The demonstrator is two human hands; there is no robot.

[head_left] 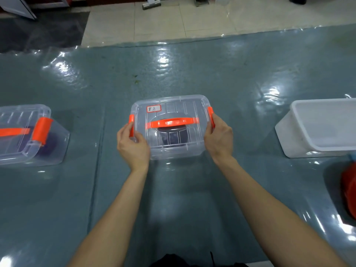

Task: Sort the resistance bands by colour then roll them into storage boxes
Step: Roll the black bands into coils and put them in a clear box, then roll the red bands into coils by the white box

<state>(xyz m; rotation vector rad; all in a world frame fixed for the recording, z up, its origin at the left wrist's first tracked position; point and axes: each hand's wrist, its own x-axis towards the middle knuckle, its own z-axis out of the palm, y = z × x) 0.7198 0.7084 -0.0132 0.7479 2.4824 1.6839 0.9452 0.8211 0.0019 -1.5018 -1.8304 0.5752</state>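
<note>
Both latches at once is the trick: left hand pinches the left orange latch, right hand grips the right orange latch of the clear box dead centre (dark rolled band already inside). Press evenly so the lid seats flat.

On the surface, midway between its side edges, a lidded clear box holds a dark rolled band. The left hand and the right hand grip its orange side latches. A second clear box sits at the left edge, a white tub at the right edge.
</note>
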